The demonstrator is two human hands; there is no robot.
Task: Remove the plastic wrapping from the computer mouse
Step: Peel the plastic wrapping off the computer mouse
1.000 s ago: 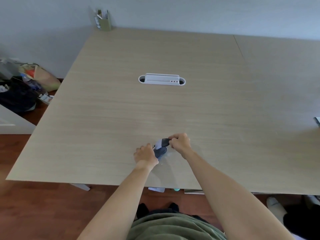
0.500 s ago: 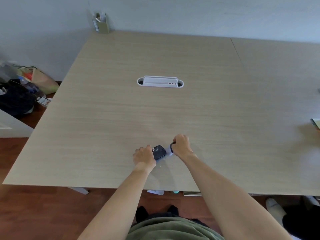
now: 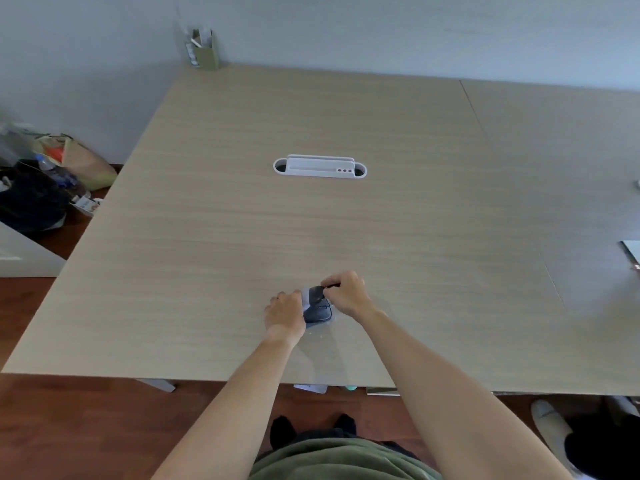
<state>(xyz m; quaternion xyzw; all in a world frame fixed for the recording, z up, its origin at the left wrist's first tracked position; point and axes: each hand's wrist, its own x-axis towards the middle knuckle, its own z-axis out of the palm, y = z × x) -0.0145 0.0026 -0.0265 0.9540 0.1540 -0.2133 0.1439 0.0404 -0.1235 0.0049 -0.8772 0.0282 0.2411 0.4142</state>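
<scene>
A dark computer mouse (image 3: 318,312) lies on the wooden table (image 3: 242,237) near its front edge, between my two hands. Clear plastic wrapping (image 3: 306,297) clings to its far left side and shows as a pale, shiny strip; a faint clear sheet spreads on the table below the mouse. My left hand (image 3: 284,314) presses against the mouse's left side and pinches the wrapping. My right hand (image 3: 346,292) is closed on the far end of the mouse, fingers curled over it. What lies under the fingers is hidden.
A white cable grommet tray (image 3: 319,167) is set in the middle of the table. A green pen holder (image 3: 204,51) stands at the far left corner. Bags (image 3: 52,181) lie on the floor to the left. A flat object (image 3: 632,252) sits at the right edge.
Both hands have shifted slightly around the mouse. The right hand has come back over the mouse's far end, and the pale wrapping now shows at the left hand's fingertips.
</scene>
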